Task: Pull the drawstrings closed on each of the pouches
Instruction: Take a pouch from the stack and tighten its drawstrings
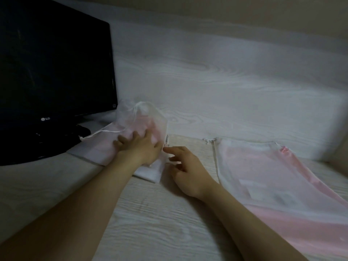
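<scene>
A white and pink pouch [131, 125] lies left of centre, its top gathered at the far end, with a white drawstring [101, 133] trailing left toward the monitor. My left hand [140, 147] rests flat on this pouch, fingers spread. Just to its right, my right hand [186, 170] hovers over the table beside the pouch's right edge; its fingers are loosely bent and hold nothing. A larger white and pink pouch [273, 178] lies flat at the right, its mouth wide at the far end, with a knotted string end [208, 141] at its top left corner.
A black LG monitor [52, 72] stands at the left, its base close to the small pouch. The pale wood-grain table [160, 213] meets a white wood-grain wall panel [226, 91] right behind the pouches.
</scene>
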`<action>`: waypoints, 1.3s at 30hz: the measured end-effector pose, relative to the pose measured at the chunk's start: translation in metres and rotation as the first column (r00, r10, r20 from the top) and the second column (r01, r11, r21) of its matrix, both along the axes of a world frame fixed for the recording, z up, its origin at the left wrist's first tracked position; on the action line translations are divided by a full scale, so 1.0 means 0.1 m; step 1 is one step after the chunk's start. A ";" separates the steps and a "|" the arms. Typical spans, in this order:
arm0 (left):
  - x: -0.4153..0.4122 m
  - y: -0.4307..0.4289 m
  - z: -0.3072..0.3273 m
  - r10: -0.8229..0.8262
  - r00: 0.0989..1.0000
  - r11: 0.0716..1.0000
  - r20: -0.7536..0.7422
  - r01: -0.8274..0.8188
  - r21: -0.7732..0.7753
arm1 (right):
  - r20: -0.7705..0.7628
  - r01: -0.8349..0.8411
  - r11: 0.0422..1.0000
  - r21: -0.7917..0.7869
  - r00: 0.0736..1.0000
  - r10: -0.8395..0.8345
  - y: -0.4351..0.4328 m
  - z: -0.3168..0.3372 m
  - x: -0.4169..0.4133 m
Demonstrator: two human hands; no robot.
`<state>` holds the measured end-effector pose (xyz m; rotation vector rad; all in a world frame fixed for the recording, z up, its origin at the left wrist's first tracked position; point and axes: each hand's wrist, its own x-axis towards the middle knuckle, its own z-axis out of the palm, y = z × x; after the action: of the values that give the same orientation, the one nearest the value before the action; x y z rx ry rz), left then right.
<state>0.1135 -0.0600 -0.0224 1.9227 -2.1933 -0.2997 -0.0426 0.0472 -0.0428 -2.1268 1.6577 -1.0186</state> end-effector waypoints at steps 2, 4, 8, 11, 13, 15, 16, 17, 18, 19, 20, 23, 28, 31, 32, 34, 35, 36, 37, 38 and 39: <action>0.02 -0.04 -0.03 -0.013 0.999 0.999 -0.031 0.014 0.032 | -0.123 0.033 0.999 -0.038 0.992 -0.037 -0.01 0.01 -0.07; -0.01 -0.05 -0.05 -0.027 0.998 0.997 -0.049 0.030 0.067 | -0.232 0.060 0.997 -0.055 0.970 -0.071 -0.01 0.01 -0.16; -0.09 0.02 -0.03 0.017 0.997 0.982 0.072 -0.003 -0.187 | -0.251 0.150 0.985 -0.084 0.954 -0.166 0.00 0.02 -0.26; -0.19 0.19 0.05 0.020 0.985 0.885 0.169 0.061 -0.462 | -0.256 0.276 0.954 -0.119 0.920 -0.298 0.00 0.03 -0.38; -0.25 0.31 0.11 0.021 0.980 0.824 0.196 0.094 -0.559 | -0.308 0.362 0.927 -0.101 0.874 -0.375 0.04 0.06 -0.47; -0.32 0.40 0.13 0.027 0.980 0.785 0.198 0.102 -0.611 | -0.386 0.459 0.887 -0.060 0.808 -0.444 0.09 0.10 -0.54; -0.35 0.43 0.13 0.027 0.981 0.766 0.194 0.105 -0.634 | -0.413 0.507 0.861 -0.044 0.776 -0.478 0.11 0.11 -0.58; -0.38 0.46 0.13 0.024 0.982 0.741 0.188 0.108 -0.662 | -0.422 0.548 0.836 -0.028 0.752 -0.507 0.13 0.11 -0.62; -0.39 0.47 0.13 0.026 0.983 0.709 0.179 0.108 -0.697 | -0.416 0.580 0.815 -0.005 0.739 -0.529 0.14 0.11 -0.65; -0.41 0.48 0.13 0.030 0.985 0.675 0.167 0.104 -0.731 | -0.405 0.605 0.796 0.023 0.733 -0.546 0.15 0.12 -0.68; -0.42 0.49 0.13 0.038 0.988 0.640 0.150 0.091 -0.763 | -0.399 0.627 0.777 0.052 0.727 -0.559 0.16 0.12 -0.70; -0.44 0.50 0.12 0.055 0.992 0.607 0.114 0.058 -0.792 | -0.439 0.668 0.741 0.071 0.688 -0.578 0.18 0.13 -0.73; -0.41 0.28 -0.04 0.066 0.989 0.790 0.132 0.029 -0.613 | -0.492 0.683 0.730 0.006 0.638 -0.593 0.22 0.18 -0.77; -0.38 0.11 -0.05 -0.001 0.998 0.886 0.070 0.033 -0.462 | -0.480 0.687 0.726 -0.027 0.628 -0.612 0.23 0.20 -0.78; -0.38 0.07 -0.06 -0.025 0.999 0.915 0.034 0.037 -0.403 | -0.471 0.690 0.722 -0.049 0.622 -0.625 0.23 0.21 -0.77; -0.38 0.04 -0.07 -0.047 0.999 0.947 0.013 0.049 -0.319 | -0.439 0.693 0.713 -0.107 0.610 -0.660 0.22 0.22 -0.75; -0.38 0.03 -0.08 -0.049 0.998 0.951 0.032 0.056 -0.305 | -0.419 0.693 0.706 -0.143 0.604 -0.678 0.22 0.23 -0.74; -0.38 0.03 -0.09 -0.048 0.996 0.949 0.071 0.067 -0.309 | -0.398 0.693 0.699 -0.179 0.598 -0.695 0.22 0.24 -0.72; -0.38 0.04 -0.08 -0.041 0.992 0.939 0.121 0.080 -0.336 | -0.374 0.692 0.689 -0.215 0.594 -0.713 0.21 0.25 -0.70; -0.39 0.05 -0.07 -0.031 0.985 0.917 0.169 0.095 -0.387 | -0.346 0.689 0.679 -0.254 0.590 -0.729 0.20 0.25 -0.69; -0.39 0.08 -0.06 -0.021 0.980 0.886 0.200 0.110 -0.451 | -0.312 0.684 0.665 -0.300 0.589 -0.746 0.20 0.26 -0.68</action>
<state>0.0745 -0.0517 -0.0283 1.6660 -2.1886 0.3843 -0.1111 0.0671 -0.0170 -1.8201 2.9001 -0.9131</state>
